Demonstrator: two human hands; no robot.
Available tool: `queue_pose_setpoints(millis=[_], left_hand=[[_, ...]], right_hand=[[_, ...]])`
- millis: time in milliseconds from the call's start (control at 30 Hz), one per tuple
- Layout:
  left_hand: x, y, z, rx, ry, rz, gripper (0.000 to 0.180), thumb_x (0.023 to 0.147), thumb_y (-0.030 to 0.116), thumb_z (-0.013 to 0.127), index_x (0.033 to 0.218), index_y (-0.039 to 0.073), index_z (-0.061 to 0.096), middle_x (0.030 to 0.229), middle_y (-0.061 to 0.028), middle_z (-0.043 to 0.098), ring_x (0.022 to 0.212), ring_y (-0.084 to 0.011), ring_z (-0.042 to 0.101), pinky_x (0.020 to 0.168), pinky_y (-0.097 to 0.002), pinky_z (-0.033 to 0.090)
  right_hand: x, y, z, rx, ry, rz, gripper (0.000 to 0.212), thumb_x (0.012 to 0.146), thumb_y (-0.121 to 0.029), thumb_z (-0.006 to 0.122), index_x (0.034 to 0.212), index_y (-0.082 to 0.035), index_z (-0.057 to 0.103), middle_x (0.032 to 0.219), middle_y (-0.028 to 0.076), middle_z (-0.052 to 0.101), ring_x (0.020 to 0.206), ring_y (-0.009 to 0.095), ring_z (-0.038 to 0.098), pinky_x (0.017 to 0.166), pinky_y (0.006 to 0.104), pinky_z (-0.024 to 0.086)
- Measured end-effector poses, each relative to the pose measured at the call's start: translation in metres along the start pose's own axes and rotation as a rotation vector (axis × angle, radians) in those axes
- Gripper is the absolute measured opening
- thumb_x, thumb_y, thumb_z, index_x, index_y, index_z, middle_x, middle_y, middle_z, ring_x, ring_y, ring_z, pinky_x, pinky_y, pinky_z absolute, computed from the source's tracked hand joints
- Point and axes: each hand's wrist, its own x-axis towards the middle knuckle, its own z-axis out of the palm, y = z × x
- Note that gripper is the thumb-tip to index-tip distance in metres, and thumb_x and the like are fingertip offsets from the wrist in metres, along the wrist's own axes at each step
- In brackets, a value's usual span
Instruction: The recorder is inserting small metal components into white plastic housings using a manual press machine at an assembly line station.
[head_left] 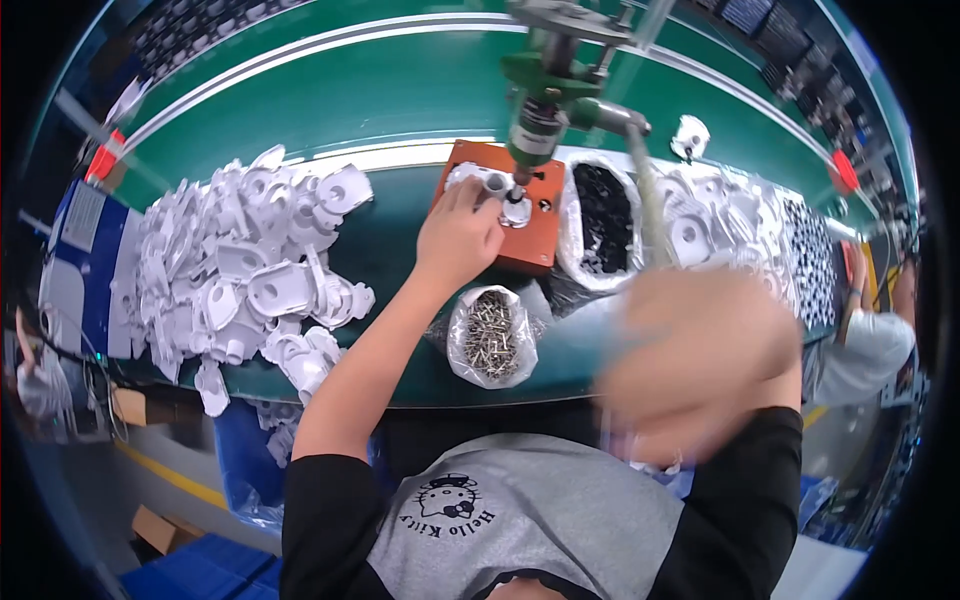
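My left hand (460,232) is closed on a white plastic part (466,173) that sits on an orange fixture block (525,245). My fingers cover much of that part. Directly above it stands a green powered screwdriver (536,128), its tip down at the part. Motion smears my right hand (690,350), raised to the right of the bench's middle; its fingers cannot be made out. Between my arms lies an open plastic bag of metal screws (491,335). Right of the block, a lined container holds small black pieces (604,215).
White plastic parts (245,255) are heaped on the left of the green bench (395,335). More white parts (715,225) lie at the right, beside a tray of small black-and-white pieces (810,260). A blue bin (245,470) stands below the left edge. Another person's sleeve (870,355) shows far right.
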Motion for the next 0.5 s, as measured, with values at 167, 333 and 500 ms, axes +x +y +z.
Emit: queue_pose_setpoints(millis=[167, 333, 500], left_hand=[[0.006, 0.0, 0.004, 0.009, -0.007, 0.029, 0.013, 0.075, 0.011, 0.061, 0.086, 0.005, 0.061, 0.111, -0.0154, 0.056, 0.095, -0.0326, 0.058, 0.08, -0.0418, 0.05], [0.006, 0.001, 0.005, 0.003, -0.04, 0.019, 0.013, 0.076, 0.01, 0.06, 0.088, 0.005, 0.06, 0.11, -0.0163, 0.057, 0.095, -0.0336, 0.058, 0.079, -0.0425, 0.05], [0.009, 0.008, 0.016, -0.028, -0.065, 0.019, 0.015, 0.076, 0.01, 0.059, 0.09, 0.004, 0.059, 0.108, -0.0178, 0.058, 0.095, -0.036, 0.058, 0.081, -0.0438, 0.048]], right_hand=[[0.011, 0.002, 0.061, 0.042, -0.025, 0.313, 0.025, 0.067, -0.024, 0.055, 0.059, -0.002, 0.063, 0.054, 0.015, 0.057, 0.055, 0.035, 0.06, 0.051, 0.0433, 0.047], [-0.02, 0.021, -0.015, 0.529, 0.251, -0.176, 0.024, 0.081, -0.022, 0.065, 0.061, -0.01, 0.06, 0.051, 0.001, 0.053, 0.044, 0.02, 0.055, 0.041, 0.0305, 0.037], [-0.05, 0.066, -0.062, 0.555, 1.483, -0.198, 0.045, 0.082, -0.018, 0.059, 0.124, -0.007, 0.046, 0.092, 0.011, 0.058, 0.084, 0.018, 0.06, 0.074, 0.0283, 0.048]])
